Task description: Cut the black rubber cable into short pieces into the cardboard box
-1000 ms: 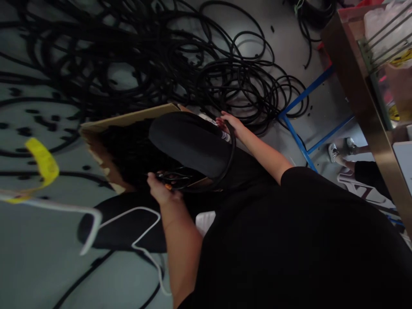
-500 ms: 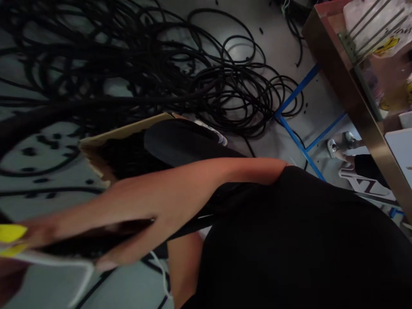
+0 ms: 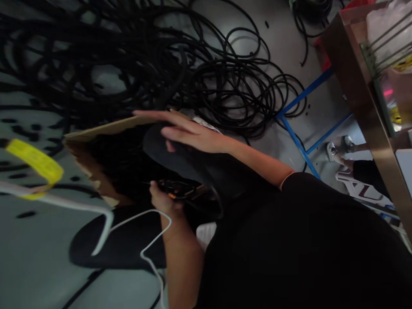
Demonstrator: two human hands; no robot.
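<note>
My right hand is over my right thigh, its fingers stretched out and apart. A black cable runs beneath that hand and curves down toward my lap; whether the palm touches it is unclear. Lower down, my left hand is closed around a dark hand tool with orange parts, whose exact kind is too dim to tell. Between my knees stands an open cardboard box, its inside filled with dark pieces that I cannot make out.
Tangled black cables cover the floor beyond the box, with small black scraps around them. A white cord with a yellow tag hangs close to the camera. Blue tape, a metal-edged table and another person's feet appear at right.
My right hand has drawn back from far out in front to over my thigh. My left hand and its tool have come into sight. The white cord has swung upward in view.
</note>
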